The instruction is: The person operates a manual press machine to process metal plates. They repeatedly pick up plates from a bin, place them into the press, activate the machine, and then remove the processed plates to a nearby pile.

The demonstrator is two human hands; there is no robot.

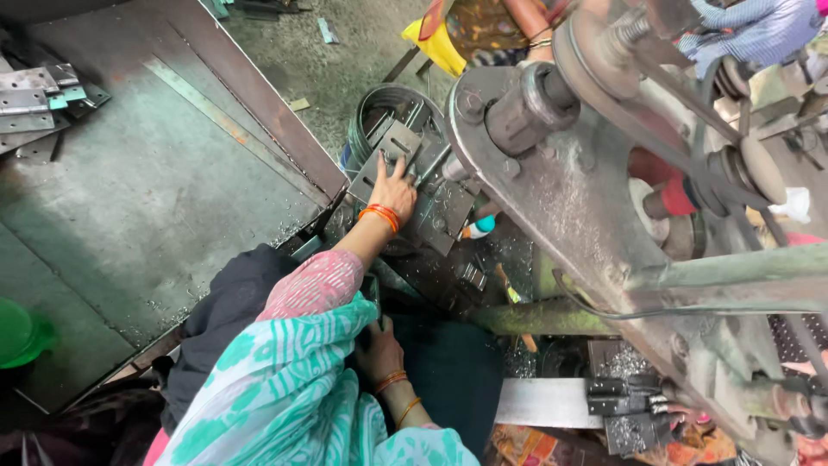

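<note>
My left hand (394, 188) reaches forward and lies flat, fingers spread, on a grey slotted metal plate (386, 154), holding it down on the machine's work bed. Orange bangles circle that wrist, and the sleeve is pink. Beside the plate lies a second drilled plate (442, 211), with metal shavings around it. My right hand (378, 347), also with bangles, rests low by my lap with curled fingers against a dark vertical part (376, 298). Whether it grips that part is hidden by the teal patterned cloth (285, 388).
A large grey machine with a pulley wheel (517, 108) and belt fills the right. A steel table (147, 198) at the left carries stacked hinge plates (30, 99). Small dark metal parts (628, 406) lie by a flat steel strip (543, 402). Another person (492, 26) is at the top.
</note>
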